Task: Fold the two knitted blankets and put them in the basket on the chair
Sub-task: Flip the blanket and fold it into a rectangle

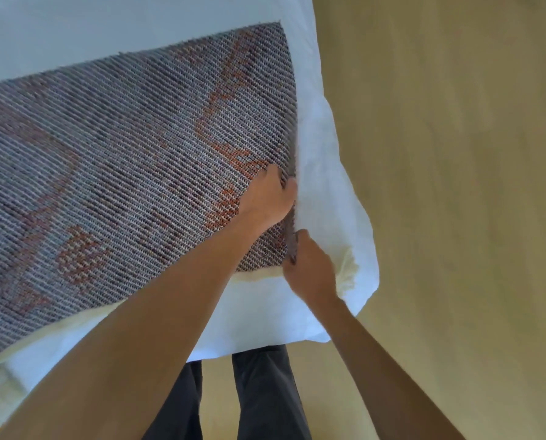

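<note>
A grey knitted blanket (132,160) with orange patterns lies flat on a white-covered bed (335,173), its right edge close to the bed's corner. My left hand (270,193) grips that right edge partway along, fingers curled over it. My right hand (310,268) pinches the same edge nearer the blanket's near right corner. A cream-coloured layer (256,274) peeks out along the blanket's near edge; I cannot tell whether it is the other blanket. No basket or chair is in view.
The white bed cover hangs off the corner at the right. Light wooden floor (456,185) fills the right side. My legs in dark trousers (259,395) stand against the bed's near edge.
</note>
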`<action>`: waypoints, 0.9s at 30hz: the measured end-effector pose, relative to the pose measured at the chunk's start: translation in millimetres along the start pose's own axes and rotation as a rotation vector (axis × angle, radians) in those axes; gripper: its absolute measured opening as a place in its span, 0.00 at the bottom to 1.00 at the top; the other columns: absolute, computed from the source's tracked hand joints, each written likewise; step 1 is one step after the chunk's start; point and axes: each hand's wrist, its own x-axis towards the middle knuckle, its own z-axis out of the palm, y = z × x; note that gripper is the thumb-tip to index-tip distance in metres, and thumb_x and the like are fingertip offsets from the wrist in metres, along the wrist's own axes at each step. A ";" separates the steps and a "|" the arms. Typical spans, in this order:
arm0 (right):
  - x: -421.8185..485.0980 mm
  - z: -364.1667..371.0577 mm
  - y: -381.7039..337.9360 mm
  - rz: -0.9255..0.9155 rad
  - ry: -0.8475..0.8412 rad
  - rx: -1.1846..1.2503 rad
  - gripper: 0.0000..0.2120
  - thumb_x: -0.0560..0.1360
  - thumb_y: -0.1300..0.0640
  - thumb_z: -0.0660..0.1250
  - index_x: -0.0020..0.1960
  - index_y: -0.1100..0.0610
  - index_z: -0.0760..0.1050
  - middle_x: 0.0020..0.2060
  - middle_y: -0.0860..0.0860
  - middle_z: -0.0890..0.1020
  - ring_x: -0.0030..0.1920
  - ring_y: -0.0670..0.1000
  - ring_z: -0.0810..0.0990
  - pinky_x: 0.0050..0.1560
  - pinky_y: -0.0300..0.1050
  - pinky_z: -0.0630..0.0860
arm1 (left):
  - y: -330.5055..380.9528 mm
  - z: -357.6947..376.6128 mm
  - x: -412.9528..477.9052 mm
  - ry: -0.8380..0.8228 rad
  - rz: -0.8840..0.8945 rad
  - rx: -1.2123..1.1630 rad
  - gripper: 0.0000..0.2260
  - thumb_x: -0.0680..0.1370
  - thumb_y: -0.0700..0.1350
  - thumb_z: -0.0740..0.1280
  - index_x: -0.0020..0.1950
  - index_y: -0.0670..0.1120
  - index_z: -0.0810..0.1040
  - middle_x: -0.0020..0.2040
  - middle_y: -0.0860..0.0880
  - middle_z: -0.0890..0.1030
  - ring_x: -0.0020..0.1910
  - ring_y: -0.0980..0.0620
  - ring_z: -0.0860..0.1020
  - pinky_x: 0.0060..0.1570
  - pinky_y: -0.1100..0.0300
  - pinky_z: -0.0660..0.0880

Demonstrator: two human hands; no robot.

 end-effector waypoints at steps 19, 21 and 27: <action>-61.3 132.7 -194.8 -0.238 -0.154 0.123 0.08 0.76 0.58 0.60 0.55 0.57 0.66 0.43 0.52 0.74 0.40 0.52 0.76 0.39 0.49 0.75 | -172.8 -178.1 -26.7 0.321 -0.310 -0.172 0.10 0.81 0.40 0.57 0.59 0.36 0.69 0.33 0.49 0.66 0.27 0.54 0.65 0.23 0.62 0.61; -67.9 153.8 -220.8 -0.244 -0.167 0.098 0.09 0.77 0.58 0.59 0.56 0.57 0.66 0.43 0.51 0.73 0.40 0.52 0.76 0.38 0.47 0.73 | -208.2 -197.0 -36.8 0.306 -0.341 -0.190 0.08 0.81 0.40 0.57 0.56 0.38 0.70 0.34 0.48 0.67 0.27 0.53 0.65 0.24 0.61 0.62; -86.5 215.3 -288.5 -0.248 -0.207 0.047 0.09 0.77 0.56 0.58 0.56 0.57 0.65 0.44 0.51 0.73 0.39 0.51 0.73 0.38 0.43 0.65 | -306.7 -238.9 -58.5 0.306 -0.420 -0.229 0.06 0.81 0.41 0.58 0.54 0.40 0.71 0.35 0.49 0.69 0.29 0.54 0.68 0.25 0.63 0.62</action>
